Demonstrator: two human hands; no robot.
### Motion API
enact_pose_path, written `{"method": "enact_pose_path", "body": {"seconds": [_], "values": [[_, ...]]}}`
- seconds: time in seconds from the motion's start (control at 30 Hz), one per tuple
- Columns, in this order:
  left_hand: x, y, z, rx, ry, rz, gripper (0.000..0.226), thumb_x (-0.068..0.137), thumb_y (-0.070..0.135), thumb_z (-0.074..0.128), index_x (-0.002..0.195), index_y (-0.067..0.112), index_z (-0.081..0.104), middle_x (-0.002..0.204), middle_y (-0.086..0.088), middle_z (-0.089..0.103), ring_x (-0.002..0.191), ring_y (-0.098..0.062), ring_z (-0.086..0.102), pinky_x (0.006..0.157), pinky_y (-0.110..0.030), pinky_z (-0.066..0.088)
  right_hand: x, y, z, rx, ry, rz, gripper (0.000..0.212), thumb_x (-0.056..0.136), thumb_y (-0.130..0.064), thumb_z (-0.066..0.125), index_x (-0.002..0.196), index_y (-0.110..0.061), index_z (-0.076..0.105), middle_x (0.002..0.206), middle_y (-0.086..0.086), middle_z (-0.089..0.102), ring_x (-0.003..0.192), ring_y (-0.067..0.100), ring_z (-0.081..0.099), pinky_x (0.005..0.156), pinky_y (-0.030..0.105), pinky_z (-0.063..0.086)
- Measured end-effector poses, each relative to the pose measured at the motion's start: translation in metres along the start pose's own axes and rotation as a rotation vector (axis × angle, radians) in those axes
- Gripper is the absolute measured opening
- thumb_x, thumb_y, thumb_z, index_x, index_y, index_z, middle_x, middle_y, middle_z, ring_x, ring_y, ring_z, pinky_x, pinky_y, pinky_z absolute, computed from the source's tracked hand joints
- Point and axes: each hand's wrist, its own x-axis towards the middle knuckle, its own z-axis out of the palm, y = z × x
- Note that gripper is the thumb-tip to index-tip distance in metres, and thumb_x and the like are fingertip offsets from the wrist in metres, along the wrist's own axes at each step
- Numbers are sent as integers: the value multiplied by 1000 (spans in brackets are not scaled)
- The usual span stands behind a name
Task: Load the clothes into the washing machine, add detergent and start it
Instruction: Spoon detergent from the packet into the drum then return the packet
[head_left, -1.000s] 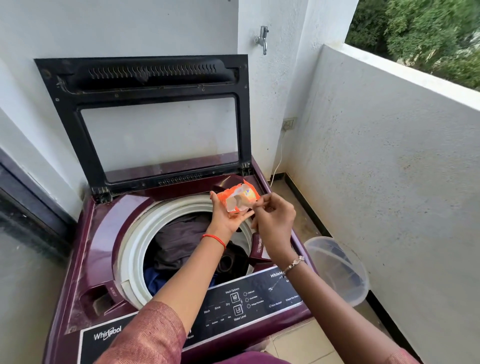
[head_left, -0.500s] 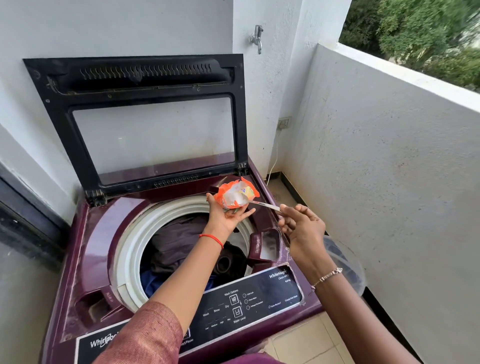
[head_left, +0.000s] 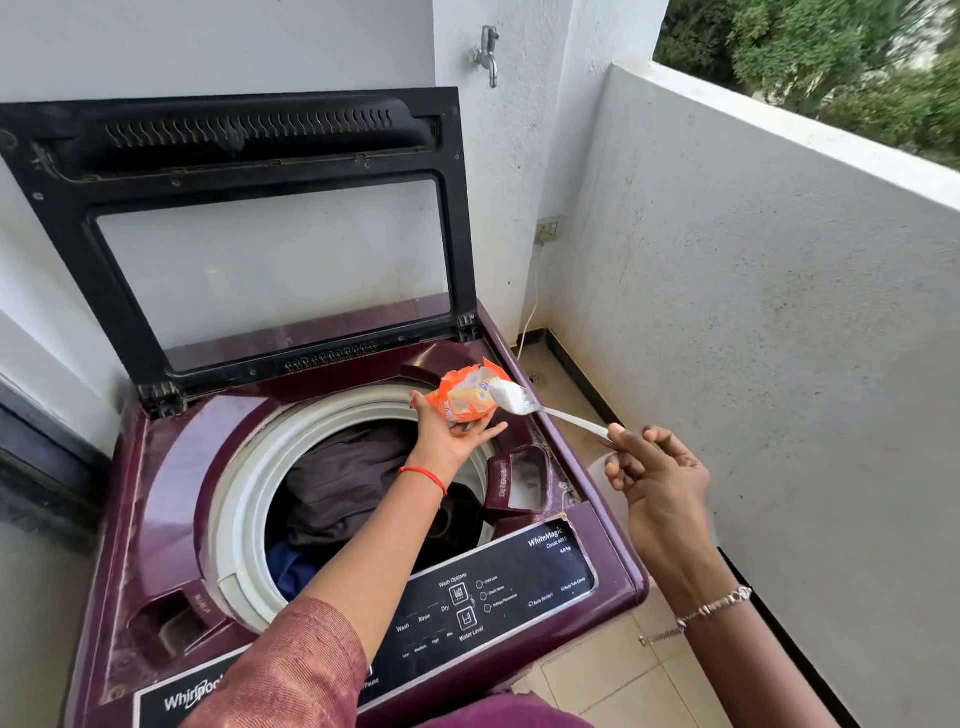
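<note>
A maroon top-load washing machine (head_left: 156, 493) stands with its black-framed lid (head_left: 249, 145) raised against the wall. Dark clothes (head_left: 343, 483) lie inside the white-rimmed drum. Over the drum's far right edge, my left hand (head_left: 452, 436) holds an orange detergent packet (head_left: 465, 395). My right hand (head_left: 657, 478) pinches the handle of a white spoon (head_left: 550, 413); its bowl, heaped with white powder, sits at the packet's mouth. Below the spoon, the maroon detergent tray (head_left: 519, 480) is open and shows some white powder.
The control panel (head_left: 498, 597) runs along the machine's front edge. A translucent plastic tub (head_left: 597, 462) on the tiled floor is mostly hidden behind my right hand. A white parapet wall (head_left: 779, 338) closes the right side, and a tap (head_left: 487, 52) hangs on the wall.
My right hand has drawn back to the right from the packet, pulling the spoon out with a heap of powder on it. My left hand keeps the packet in place.
</note>
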Motion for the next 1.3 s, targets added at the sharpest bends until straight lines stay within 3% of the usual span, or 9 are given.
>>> {"method": "enact_pose_path", "body": {"seconds": [0.27, 0.6, 0.77, 0.83, 0.9, 0.97, 1.07, 1.17, 1.3], "values": [[10, 14, -12, -60, 24, 13, 84, 89, 68, 22, 141, 3, 32, 145, -25, 32, 128, -39, 43, 105, -62, 25, -11, 5, -37, -44, 72, -36, 27, 77, 7, 63, 62, -12, 51, 46, 2, 57, 36, 12, 50, 36, 16, 42], [9, 14, -18, -45, 33, 20, 82, 89, 68, 22, 141, 5, 32, 145, -25, 32, 127, -38, 45, 104, -61, 26, -1, 50, -48, -278, 208, -246, 24, 79, 11, 63, 63, -4, 52, 44, 6, 58, 38, 16, 59, 35, 18, 44], [9, 11, -21, -30, 25, 18, 83, 89, 68, 21, 142, 6, 31, 147, -23, 30, 127, -38, 44, 105, -62, 25, 3, 66, -42, -545, 91, -412, 27, 81, 10, 62, 64, -9, 54, 57, 10, 61, 48, 22, 64, 45, 21, 51], [7, 11, -20, -32, 28, 17, 83, 89, 68, 21, 143, 5, 29, 147, -24, 29, 127, -39, 44, 105, -62, 24, 5, 70, -42, -732, 20, -553, 32, 79, 12, 61, 61, -14, 55, 58, 0, 58, 50, 18, 61, 49, 22, 51], [7, 11, -20, -36, 31, 17, 84, 89, 68, 22, 144, 5, 28, 147, -24, 28, 127, -39, 44, 105, -62, 25, 9, 72, -40, -960, -89, -752, 31, 71, 18, 61, 59, -10, 55, 57, -7, 53, 52, 8, 49, 51, 15, 42], [6, 12, -21, -44, 31, 19, 84, 89, 69, 22, 144, 7, 28, 148, -24, 27, 126, -39, 45, 104, -62, 25, 10, 74, -37, -1174, -218, -926, 26, 64, 17, 59, 58, -8, 55, 57, -3, 53, 54, 8, 41, 49, 14, 35], [5, 12, -21, -41, 29, 25, 84, 88, 69, 21, 144, 7, 28, 148, -24, 27, 126, -39, 45, 105, -62, 25, 15, 77, -37, -1379, -351, -1083, 23, 62, 11, 55, 60, -12, 54, 59, 0, 54, 45, 16, 44, 38, 26, 39], [1, 14, -21, -51, 24, 34, 82, 89, 68, 22, 144, 7, 29, 147, -24, 28, 126, -39, 45, 104, -62, 25, 18, 66, -32, -1260, -304, -1042, 25, 66, 14, 54, 60, -11, 56, 60, 0, 57, 47, 15, 50, 41, 32, 43], [-4, 16, -20, -59, 17, 42, 82, 89, 68, 21, 143, 7, 30, 147, -24, 29, 127, -39, 45, 103, -63, 26, 12, 25, -6, -763, -159, -744, 19, 74, 18, 62, 66, 1, 60, 63, 10, 63, 54, 16, 64, 44, 25, 50]]}}
